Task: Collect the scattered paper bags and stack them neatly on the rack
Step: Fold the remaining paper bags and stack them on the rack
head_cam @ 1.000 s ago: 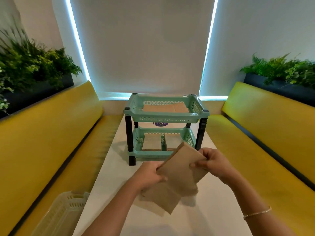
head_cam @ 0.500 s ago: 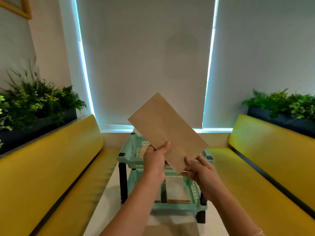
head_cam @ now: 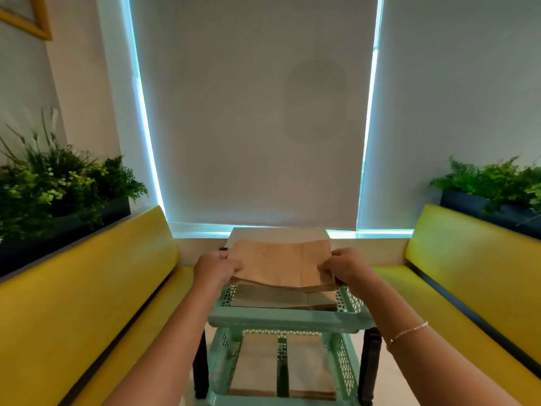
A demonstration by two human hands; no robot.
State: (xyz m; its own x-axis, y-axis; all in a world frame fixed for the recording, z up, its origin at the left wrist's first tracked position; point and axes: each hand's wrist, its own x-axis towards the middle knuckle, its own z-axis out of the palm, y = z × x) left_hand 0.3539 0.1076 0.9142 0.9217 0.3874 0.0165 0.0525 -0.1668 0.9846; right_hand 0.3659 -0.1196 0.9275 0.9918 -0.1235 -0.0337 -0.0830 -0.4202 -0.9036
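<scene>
A brown paper bag (head_cam: 281, 263) lies flat and level just above the top tray of the mint-green two-tier rack (head_cam: 281, 319). My left hand (head_cam: 215, 269) grips its left edge and my right hand (head_cam: 345, 269) grips its right edge. Under it, in the top tray, more brown bags (head_cam: 281, 300) lie flat. Flat brown bags (head_cam: 257, 367) also lie in the lower tray on both sides of its centre bar. The far part of the top tray is hidden behind the held bag.
The rack stands on a pale table (head_cam: 389, 385) between two yellow benches, one on the left (head_cam: 87, 288) and one on the right (head_cam: 474, 273). Dark planters with green plants (head_cam: 58, 189) sit behind both backrests. A grey window blind (head_cam: 254, 112) hangs beyond the rack.
The bag went from a tilted hold high in front of the blind down to a flat, level hold over the top tray. My hands now grip its two side edges.
</scene>
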